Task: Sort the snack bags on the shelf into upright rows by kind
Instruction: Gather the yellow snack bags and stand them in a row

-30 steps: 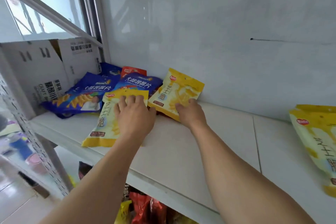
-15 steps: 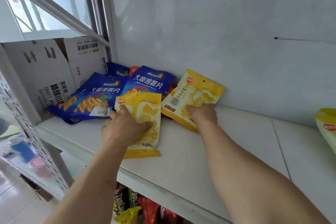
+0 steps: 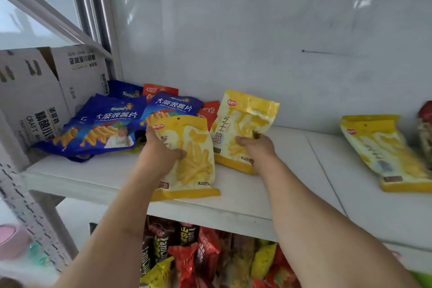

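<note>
Your left hand grips a glossy yellow bag by its left edge, thumb across the crinkled plastic front, the flat rectangular pouch tilted back with its bottom seam near the front lip of the smooth white shelf. Your right hand holds a second yellow bag at its middle, fingers curled round it; it stands nearly upright at two o'clock from the first, just beside it. At ten o'clock lies a slumped heap of shiny blue bags, with red bags wedged behind them. A third yellow bag leans back at three o'clock, well apart. A matte cardboard box stands at the shelf's left end. Below the shelf, more wrinkled foil packs crowd together.
</note>
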